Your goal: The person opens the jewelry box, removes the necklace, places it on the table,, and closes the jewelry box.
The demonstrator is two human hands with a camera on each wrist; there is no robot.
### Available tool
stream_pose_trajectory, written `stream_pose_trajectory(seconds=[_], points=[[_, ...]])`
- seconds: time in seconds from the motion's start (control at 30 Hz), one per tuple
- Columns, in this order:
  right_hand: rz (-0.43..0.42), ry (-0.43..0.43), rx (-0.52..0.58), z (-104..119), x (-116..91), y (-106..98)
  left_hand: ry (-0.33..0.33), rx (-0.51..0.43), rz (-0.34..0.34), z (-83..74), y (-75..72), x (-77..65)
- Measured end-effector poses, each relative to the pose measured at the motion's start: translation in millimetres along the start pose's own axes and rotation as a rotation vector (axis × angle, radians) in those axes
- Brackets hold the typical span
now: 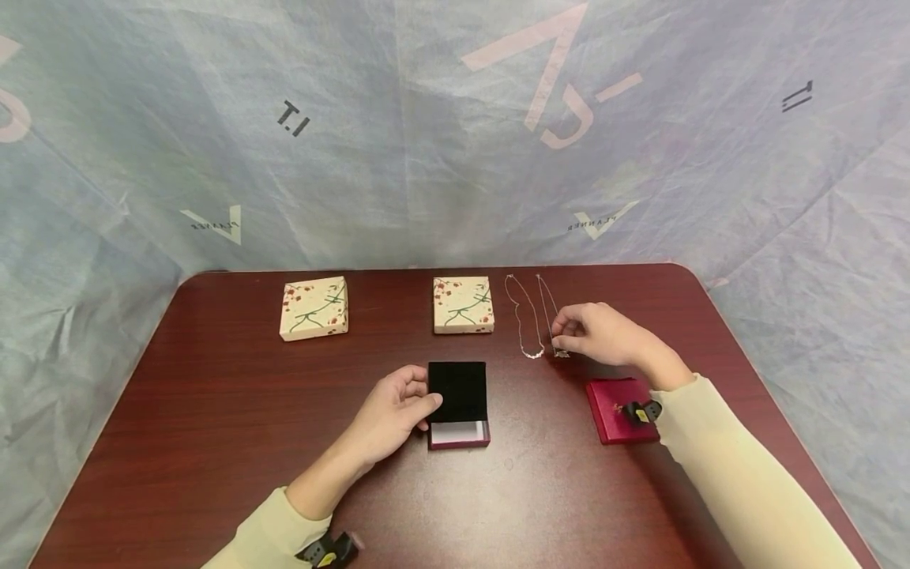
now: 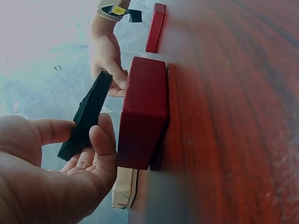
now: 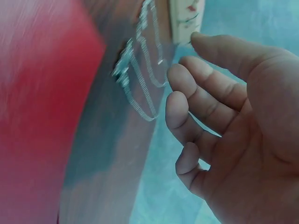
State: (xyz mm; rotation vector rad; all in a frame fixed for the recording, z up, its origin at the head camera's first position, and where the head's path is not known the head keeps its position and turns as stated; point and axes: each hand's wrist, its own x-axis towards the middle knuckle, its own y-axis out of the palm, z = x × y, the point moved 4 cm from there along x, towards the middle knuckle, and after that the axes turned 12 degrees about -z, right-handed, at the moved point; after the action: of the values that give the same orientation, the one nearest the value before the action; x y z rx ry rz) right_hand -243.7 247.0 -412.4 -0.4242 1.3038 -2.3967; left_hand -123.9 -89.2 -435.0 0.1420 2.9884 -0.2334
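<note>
My left hand (image 1: pixel 392 411) pinches a black foam pad (image 2: pixel 87 116) between thumb and fingers. The pad is tilted over a small red box (image 2: pixel 144 109), whose white inside shows at the near end in the head view. At the right, my right hand (image 3: pixel 233 107) hovers with fingers loosely bent and nothing between them. Just by its fingertips lies a fine chain necklace with a pendant (image 1: pixel 562 354). A second necklace (image 1: pixel 532 354) is laid out in a long loop to its left.
Two cream boxes with a floral print, a left one (image 1: pixel 313 309) and a middle one (image 1: pixel 463 306), stand along the back of the dark red table (image 1: pixel 213 442). A red box lid (image 1: pixel 614 411) lies under my right wrist. Grey cloth (image 1: pixel 398 158) hangs behind the table.
</note>
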Motion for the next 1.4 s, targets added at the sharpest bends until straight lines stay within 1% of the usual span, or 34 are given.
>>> stream_pose_trajectory(seconds=[0.17, 0.33, 0.63, 0.87, 1.07, 1.23, 1.4], points=[[-0.043, -0.003, 0.039, 23, -6, -1, -0.002, 0.006, 0.002, -0.1, 0.4, 0.8], [-0.067, -0.025, 0.039, 44, -10, 2, -0.007, 0.011, -0.006, 0.0, -1.1, 0.9], [-0.084, -0.094, 0.078, 68, -19, 15, -0.008, 0.009, -0.007, -0.2, -2.0, 1.6], [-0.133, -0.163, 0.027, 83, -24, 25, -0.004, 0.005, 0.000, -2.5, -1.9, 2.8], [-0.139, -0.208, 0.025, 98, -28, 37, 0.002, 0.003, 0.007, -4.8, -0.6, 5.3], [-0.131, -0.244, -0.009, 112, -29, 51, 0.002, -0.014, 0.008, -6.0, 0.9, 5.7], [-0.165, -0.266, -0.041, 120, -31, 61, -0.013, -0.015, 0.005, -5.1, 2.3, 4.8]])
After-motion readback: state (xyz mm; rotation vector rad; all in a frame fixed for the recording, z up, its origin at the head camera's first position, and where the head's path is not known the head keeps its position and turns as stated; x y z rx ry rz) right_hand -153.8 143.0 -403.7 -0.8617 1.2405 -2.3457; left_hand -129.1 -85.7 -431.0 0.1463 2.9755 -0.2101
